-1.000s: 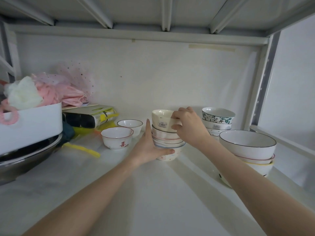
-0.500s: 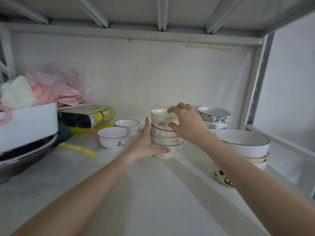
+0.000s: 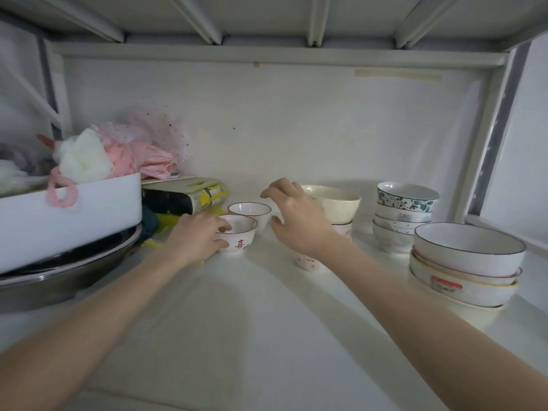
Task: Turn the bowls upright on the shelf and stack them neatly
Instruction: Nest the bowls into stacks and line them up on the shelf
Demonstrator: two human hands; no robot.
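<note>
glazed round bowl [image 3: 237, 238] in left hand [image 3: 197, 237], right hand [image 3: 299, 222] spread

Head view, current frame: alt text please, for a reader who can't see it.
A person's left hand grips a small bowl with a red character on a white shelf, while the open right hand hovers beside a stack topped by a cream bowl. Two more bowl stacks stand to the right.

You see glazed, glossy ceramic bowls [image 3: 332, 203] on a smooth matt white shelf [image 3: 252, 321]; at left, a matt plastic bin [image 3: 74, 215] above a shiny metal basin [image 3: 59, 280].
</note>
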